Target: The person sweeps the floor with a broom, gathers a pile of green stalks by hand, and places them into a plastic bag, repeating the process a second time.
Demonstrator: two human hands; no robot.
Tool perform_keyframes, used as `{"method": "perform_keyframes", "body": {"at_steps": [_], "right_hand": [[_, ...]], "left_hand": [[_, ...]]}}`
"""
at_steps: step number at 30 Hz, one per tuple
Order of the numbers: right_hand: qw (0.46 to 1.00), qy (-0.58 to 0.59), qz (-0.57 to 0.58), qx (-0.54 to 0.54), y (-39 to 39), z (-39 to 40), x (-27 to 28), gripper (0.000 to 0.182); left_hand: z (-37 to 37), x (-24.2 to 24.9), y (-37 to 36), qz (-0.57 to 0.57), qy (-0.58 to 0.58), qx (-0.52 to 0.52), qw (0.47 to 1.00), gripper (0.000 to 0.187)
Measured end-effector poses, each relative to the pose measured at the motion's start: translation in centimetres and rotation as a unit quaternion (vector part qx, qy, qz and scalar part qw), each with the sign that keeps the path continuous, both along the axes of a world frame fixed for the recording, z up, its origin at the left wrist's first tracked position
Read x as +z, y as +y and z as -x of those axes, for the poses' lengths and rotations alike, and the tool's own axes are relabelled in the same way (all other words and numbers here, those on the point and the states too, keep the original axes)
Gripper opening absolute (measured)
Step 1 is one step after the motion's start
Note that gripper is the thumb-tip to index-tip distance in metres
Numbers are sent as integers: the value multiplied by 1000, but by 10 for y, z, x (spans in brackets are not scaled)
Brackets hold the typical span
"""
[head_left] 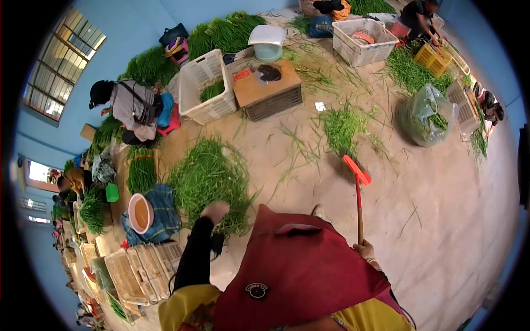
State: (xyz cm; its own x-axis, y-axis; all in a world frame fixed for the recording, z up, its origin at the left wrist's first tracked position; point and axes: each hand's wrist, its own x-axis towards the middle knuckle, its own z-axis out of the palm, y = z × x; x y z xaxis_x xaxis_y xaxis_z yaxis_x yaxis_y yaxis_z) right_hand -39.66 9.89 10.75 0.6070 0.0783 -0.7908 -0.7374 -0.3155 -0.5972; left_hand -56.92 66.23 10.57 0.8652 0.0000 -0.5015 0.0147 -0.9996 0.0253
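My right hand (364,251) is closed around the handle of a broom (359,204). The handle runs forward to a bright orange-red head with dark bristles, which rest on the floor. Just beyond the bristles is a loose heap of green stalks (343,128). My left hand (215,211) is stretched forward over a larger pile of long green stalks (207,174). It is blurred, so I cannot make out its fingers or whether it touches the stalks.
Left of the pile, a pink basin (141,214) of brownish water stands on blue cloth (165,207). Ahead are a white crate (204,88) and a wooden-topped box (268,88). A clear bag (428,116) stands right. A person (132,107) sits at left; another (419,22) works far right.
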Motion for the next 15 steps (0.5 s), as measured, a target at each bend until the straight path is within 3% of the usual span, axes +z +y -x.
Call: {"method": "perform_keyframes", "body": {"at_steps": [1, 2, 3, 4, 5, 6, 7, 8, 9, 11, 12, 14, 15], "right_hand": [[1000, 12, 15, 20, 5, -34, 4, 10], [998, 21, 31, 44, 13, -71, 9, 11], [999, 33, 26, 24, 29, -105, 21, 11], [998, 25, 30, 42, 43, -141, 27, 12], [998, 16, 29, 52, 58, -175, 30, 14], [998, 5, 27, 61, 76, -207, 31, 18], [998, 0, 25, 65, 97, -239, 31, 18], [998, -25, -7, 58, 118, -269, 30, 25], [997, -47, -37, 50, 138, -294, 27, 32], [995, -64, -65, 47, 183, -327, 28, 42], [991, -84, -91, 46, 210, -348, 32, 52], [999, -34, -17, 35, 245, -372, 26, 68], [999, -35, -15, 38, 257, -392, 27, 66]], "left_hand": [[24, -3, -3, -20, 15, -24, 999, 14], [86, -63, 17, 100, -138, 17, 985, 15], [114, -68, 6, 89, -38, 189, 977, 14], [136, -66, -2, 85, -10, 217, 972, 21], [156, -71, -11, 53, 115, 243, 962, 21], [179, -70, -26, 42, 62, 230, 970, 21], [164, -48, -38, 58, 255, 250, 932, 23], [163, -38, -41, 205, 267, 393, 855, 29], [185, -80, -34, 177, 297, 372, 861, 33], [160, -101, -14, 142, 356, 377, 844, 36], [103, -95, 14, 119, 359, 368, 849, 35], [-41, -47, 68, 41, 354, 336, 872, 35], [-71, -83, 111, 2, 303, 246, 921, 26]]}}
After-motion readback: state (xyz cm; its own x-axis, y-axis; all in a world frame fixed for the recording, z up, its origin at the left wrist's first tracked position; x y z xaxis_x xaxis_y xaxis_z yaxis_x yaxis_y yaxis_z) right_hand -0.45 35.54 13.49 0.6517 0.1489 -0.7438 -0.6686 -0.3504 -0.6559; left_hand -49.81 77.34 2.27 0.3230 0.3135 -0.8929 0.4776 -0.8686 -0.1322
